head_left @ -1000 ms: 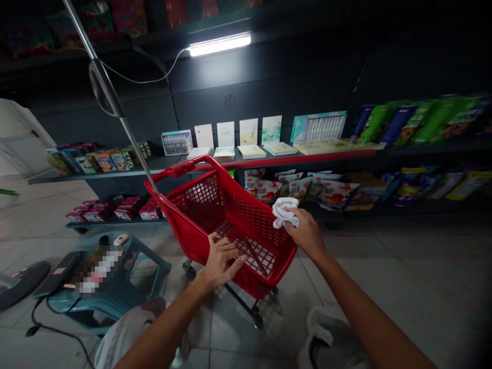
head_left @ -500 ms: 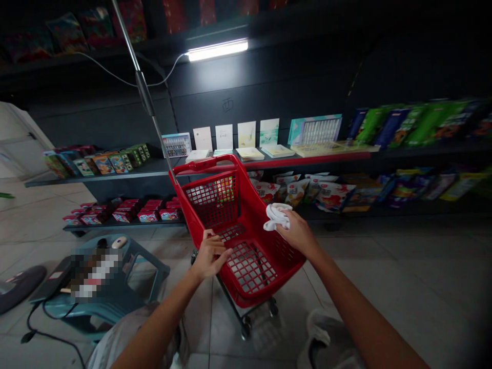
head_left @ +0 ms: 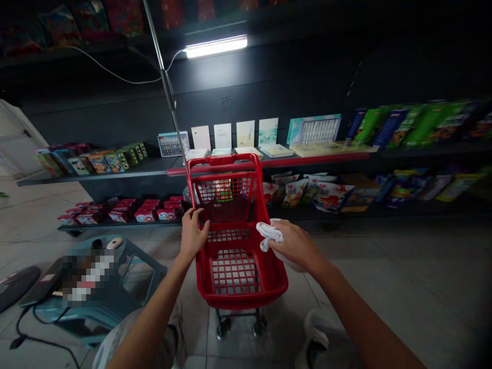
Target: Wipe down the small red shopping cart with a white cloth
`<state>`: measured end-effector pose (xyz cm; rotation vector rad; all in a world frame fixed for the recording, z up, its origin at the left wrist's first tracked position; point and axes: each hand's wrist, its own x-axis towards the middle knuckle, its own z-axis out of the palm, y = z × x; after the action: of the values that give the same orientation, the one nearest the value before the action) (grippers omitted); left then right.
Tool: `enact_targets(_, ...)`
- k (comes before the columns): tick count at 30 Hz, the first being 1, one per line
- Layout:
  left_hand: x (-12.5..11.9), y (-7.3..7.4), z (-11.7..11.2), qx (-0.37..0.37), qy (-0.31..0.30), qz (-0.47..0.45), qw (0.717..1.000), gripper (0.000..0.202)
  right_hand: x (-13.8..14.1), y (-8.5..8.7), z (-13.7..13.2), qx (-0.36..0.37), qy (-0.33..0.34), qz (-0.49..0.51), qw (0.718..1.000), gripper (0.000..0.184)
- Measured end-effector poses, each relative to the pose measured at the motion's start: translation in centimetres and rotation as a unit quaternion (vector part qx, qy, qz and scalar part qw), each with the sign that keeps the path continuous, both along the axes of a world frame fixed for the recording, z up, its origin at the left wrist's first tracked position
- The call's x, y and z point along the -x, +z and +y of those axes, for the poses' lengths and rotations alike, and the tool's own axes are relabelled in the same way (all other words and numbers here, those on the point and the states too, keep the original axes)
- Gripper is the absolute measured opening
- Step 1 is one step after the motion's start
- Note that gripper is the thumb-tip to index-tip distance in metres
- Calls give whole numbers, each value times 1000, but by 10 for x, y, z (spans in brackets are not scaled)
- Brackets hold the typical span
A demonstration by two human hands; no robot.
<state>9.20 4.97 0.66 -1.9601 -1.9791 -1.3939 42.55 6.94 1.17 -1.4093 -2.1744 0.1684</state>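
A red plastic shopping cart (head_left: 236, 271) with a mesh basket on small wheels stands straight ahead of me, and a thin metal pole (head_left: 168, 92) rises from its far left corner. My left hand (head_left: 193, 234) grips the basket's left rim. My right hand (head_left: 294, 245) is shut on a white cloth (head_left: 270, 234), pressing it against the basket's right rim. The basket's bottom shows no contents.
Dark store shelves (head_left: 269, 160) hold cards, boxes and snack bags behind the cart. A teal plastic stool (head_left: 142, 287) with a pixelated object stands at lower left, with a black cable (head_left: 28, 335) on the tiled floor (head_left: 384, 277).
The cart has swung round to point straight ahead, its pole now more upright. My left hand has moved up onto the left rim, and my right hand has carried the cloth along the right side.
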Motion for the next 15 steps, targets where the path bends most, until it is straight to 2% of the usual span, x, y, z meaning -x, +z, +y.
enact_targets(2, 9, -9, 11, 29, 5, -23, 999, 54, 4, 3, -7, -1, 8, -10, 1000, 36)
enact_targets(5, 20, -19, 21, 66, -33, -48, 996, 59, 8, 9, -10, -29, 19, -23, 999, 32)
enact_targets(9, 23, -17, 17, 69, -53, -62, 994, 59, 23, 27, 0, -92, 14, -50, 994, 24)
enact_targets(12, 20, -12, 8, 77, -50, -53, 994, 57, 50, 39, 16, -115, 5, -47, 992, 24)
enact_targets(15, 18, -8, 2, 91, -41, -23, 995, 59, 92, 44, 40, -103, 32, -41, 993, 24)
